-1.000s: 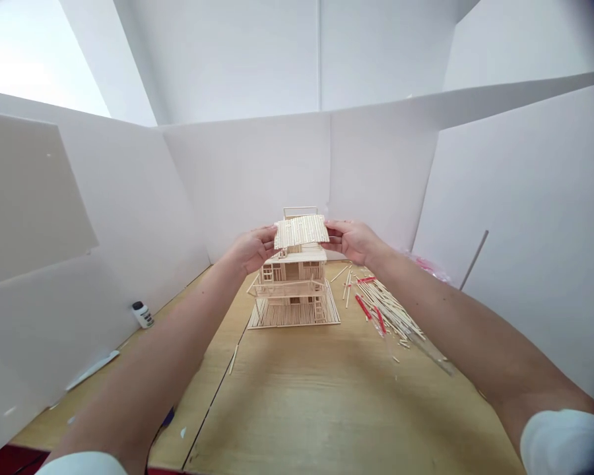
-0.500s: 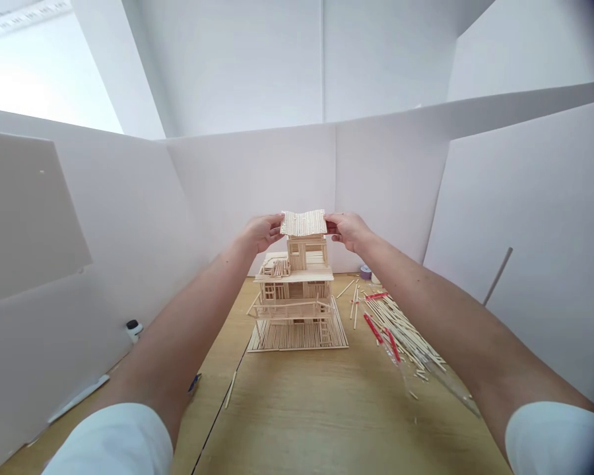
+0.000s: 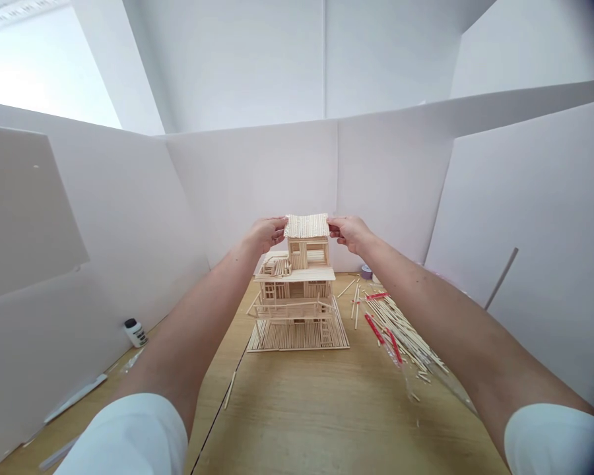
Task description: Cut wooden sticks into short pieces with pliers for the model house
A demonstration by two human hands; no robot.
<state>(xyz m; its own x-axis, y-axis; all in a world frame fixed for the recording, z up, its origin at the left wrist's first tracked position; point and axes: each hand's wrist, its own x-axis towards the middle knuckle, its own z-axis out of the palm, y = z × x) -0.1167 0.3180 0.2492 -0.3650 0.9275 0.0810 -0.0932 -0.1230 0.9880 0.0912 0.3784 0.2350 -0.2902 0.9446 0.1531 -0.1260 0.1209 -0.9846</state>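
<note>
A model house (image 3: 297, 290) built from thin wooden sticks stands upright on a slatted stick base. Over its top storey sits a stick roof panel (image 3: 307, 226), slightly bowed in the middle. My left hand (image 3: 270, 234) pinches the panel's left edge, fingers closed. At the right edge, my right hand (image 3: 346, 232) grips the same panel between thumb and fingers. Whether the panel rests fully on the walls below I cannot tell.
Loose wooden sticks (image 3: 400, 323) and red-edged plastic wrappers lie on the table (image 3: 297, 409) at right. A white bottle with a black cap (image 3: 135, 332) stands at left. A purple roll (image 3: 365, 271) sits behind. White boards (image 3: 257, 171) enclose the table.
Both hands and the roof panel have shifted slightly right and down, and the panel looks flatter. My left forearm has moved right, showing more of the bottle.
</note>
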